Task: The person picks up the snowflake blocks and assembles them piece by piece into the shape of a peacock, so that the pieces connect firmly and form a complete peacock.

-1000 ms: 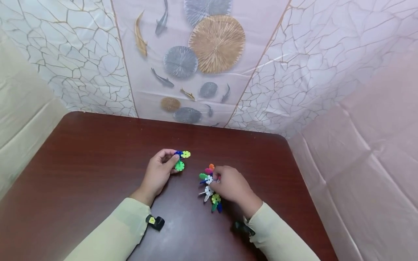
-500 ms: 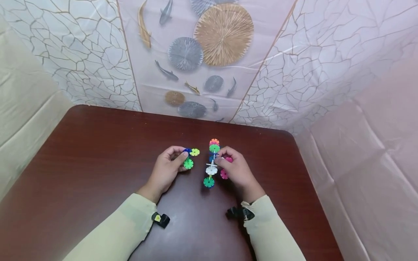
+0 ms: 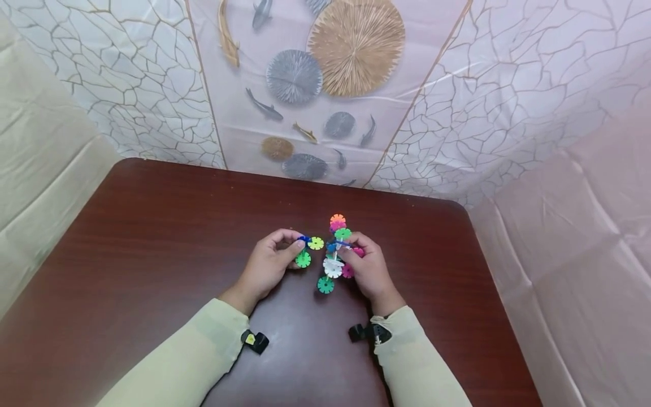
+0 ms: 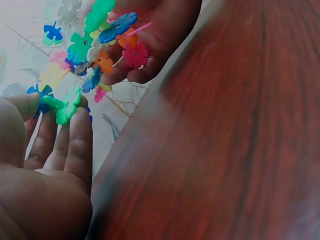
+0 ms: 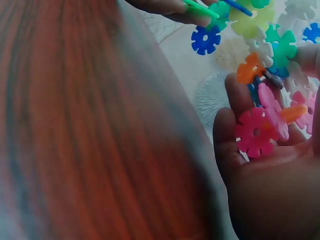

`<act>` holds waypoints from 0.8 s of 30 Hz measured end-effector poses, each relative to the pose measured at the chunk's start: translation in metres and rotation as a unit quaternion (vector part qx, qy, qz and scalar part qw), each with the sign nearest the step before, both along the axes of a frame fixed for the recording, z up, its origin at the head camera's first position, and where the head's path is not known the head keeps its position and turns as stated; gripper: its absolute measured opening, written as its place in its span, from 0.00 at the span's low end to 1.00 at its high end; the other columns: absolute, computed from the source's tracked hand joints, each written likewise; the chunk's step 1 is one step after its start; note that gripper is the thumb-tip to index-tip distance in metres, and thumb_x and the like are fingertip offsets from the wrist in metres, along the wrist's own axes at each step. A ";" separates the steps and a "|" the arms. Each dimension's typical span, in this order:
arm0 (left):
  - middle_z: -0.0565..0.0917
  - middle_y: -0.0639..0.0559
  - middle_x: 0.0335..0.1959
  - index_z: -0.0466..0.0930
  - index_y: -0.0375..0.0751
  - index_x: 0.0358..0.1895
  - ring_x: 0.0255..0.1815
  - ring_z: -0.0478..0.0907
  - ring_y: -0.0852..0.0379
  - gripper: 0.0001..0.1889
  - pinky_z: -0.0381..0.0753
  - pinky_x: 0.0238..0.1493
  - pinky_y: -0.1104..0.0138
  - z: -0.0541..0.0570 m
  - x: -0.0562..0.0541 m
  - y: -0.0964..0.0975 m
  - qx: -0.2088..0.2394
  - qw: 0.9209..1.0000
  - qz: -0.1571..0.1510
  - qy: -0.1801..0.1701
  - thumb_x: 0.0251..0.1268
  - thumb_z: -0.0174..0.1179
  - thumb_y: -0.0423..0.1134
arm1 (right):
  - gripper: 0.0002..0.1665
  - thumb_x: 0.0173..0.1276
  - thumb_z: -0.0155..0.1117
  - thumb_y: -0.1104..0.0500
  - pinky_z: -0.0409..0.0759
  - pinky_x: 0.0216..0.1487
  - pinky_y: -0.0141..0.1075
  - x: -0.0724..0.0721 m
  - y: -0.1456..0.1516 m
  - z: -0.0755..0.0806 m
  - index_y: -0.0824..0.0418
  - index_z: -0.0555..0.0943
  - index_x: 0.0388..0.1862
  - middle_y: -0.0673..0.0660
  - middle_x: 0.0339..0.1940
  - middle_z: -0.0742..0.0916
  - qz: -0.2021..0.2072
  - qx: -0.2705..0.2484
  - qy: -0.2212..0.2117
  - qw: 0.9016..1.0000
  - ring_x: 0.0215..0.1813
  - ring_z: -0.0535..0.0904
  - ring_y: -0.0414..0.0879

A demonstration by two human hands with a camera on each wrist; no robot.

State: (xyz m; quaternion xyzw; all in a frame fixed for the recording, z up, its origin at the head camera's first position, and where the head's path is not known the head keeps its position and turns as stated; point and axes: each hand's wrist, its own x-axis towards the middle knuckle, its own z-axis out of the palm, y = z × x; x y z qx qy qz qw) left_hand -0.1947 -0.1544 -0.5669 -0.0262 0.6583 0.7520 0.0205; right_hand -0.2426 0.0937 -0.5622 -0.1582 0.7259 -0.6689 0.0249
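My left hand (image 3: 267, 264) pinches a small cluster of notched plastic discs: a blue one at the fingertips, a yellow disc (image 3: 316, 243) jutting right and a green disc (image 3: 303, 259) below. In the left wrist view the thumb presses on a blue disc (image 4: 40, 95) beside the green piece. A larger chain of interlocked discs in orange, pink, green, blue and white (image 3: 333, 268) is gripped at its middle by my right hand (image 3: 371, 270). Pink discs (image 5: 256, 132) of that chain lie over the right palm. The yellow disc sits close beside the larger chain, above the table.
A dark red-brown wooden table (image 3: 178, 226) lies beneath both hands. Behind it hangs a patterned cloth (image 3: 295, 130), with plain pale cloth walls (image 3: 569, 237) at the sides. Each wrist wears a black strapped device (image 3: 256, 341).
The right hand has raised the larger chain from near the table and turned it more upright. My left hand has drifted right with its cluster, narrowing the gap between the two pieces.
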 end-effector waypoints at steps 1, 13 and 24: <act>0.85 0.44 0.54 0.88 0.43 0.59 0.45 0.89 0.53 0.11 0.94 0.45 0.61 0.000 0.001 0.000 -0.006 1.000 -0.002 -0.001 0.82 0.71 0.42 | 0.01 0.75 0.70 0.67 0.89 0.45 0.30 0.000 0.000 -0.002 0.62 0.87 0.42 0.49 0.43 0.90 0.002 0.003 0.004 1.000 0.45 0.86 0.41; 0.86 0.42 0.55 0.87 0.42 0.59 0.42 0.91 0.54 0.13 0.95 0.46 0.61 -0.003 0.000 0.000 -0.030 0.999 -0.016 0.005 0.82 0.72 0.44 | 0.04 0.75 0.73 0.65 0.89 0.45 0.31 0.002 -0.001 0.004 0.56 0.89 0.41 0.55 0.46 0.90 -0.005 0.014 0.019 1.000 0.47 0.86 0.45; 0.88 0.44 0.55 0.89 0.45 0.58 0.45 0.92 0.53 0.12 0.96 0.48 0.58 0.000 0.001 0.002 -0.058 0.998 -0.017 0.007 0.81 0.72 0.45 | 0.03 0.76 0.75 0.60 0.91 0.49 0.34 0.004 0.001 0.005 0.57 0.90 0.45 0.58 0.50 0.90 0.003 0.046 0.021 0.999 0.53 0.85 0.51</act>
